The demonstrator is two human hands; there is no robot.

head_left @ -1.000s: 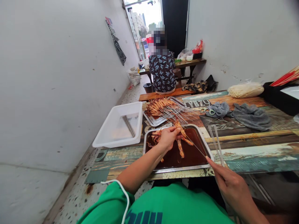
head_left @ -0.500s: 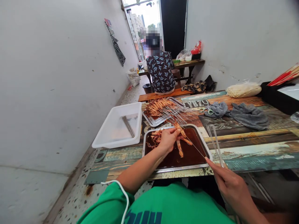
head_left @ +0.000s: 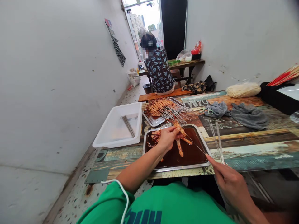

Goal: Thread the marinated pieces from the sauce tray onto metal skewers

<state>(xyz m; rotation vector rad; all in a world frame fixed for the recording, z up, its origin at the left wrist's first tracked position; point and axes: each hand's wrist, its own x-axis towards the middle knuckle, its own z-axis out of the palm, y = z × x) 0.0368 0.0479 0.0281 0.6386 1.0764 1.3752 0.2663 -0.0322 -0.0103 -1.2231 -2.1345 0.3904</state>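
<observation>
Over a rectangular silver tray (head_left: 179,167), the left hand (head_left: 168,138) is pinching an orange food piece (head_left: 182,131), the right hand (head_left: 230,179) gripping a thin metal skewer (head_left: 197,145), apparently threading, needing steady alignment.

On the tabletop (head_left: 268,155) we see two gray rags (head_left: 249,116), with green-handled scissors (head_left: 210,111) by the smaller one. Near the wall we spot a pale, clear bag (head_left: 244,90) and a black box (head_left: 277,98) with red-ended sticks (head_left: 281,76). Farther off, we see a person (head_left: 160,70) sitting on a wooden bench (head_left: 143,98), and a checkered cloth (head_left: 118,51) hanging on the left wall.
</observation>
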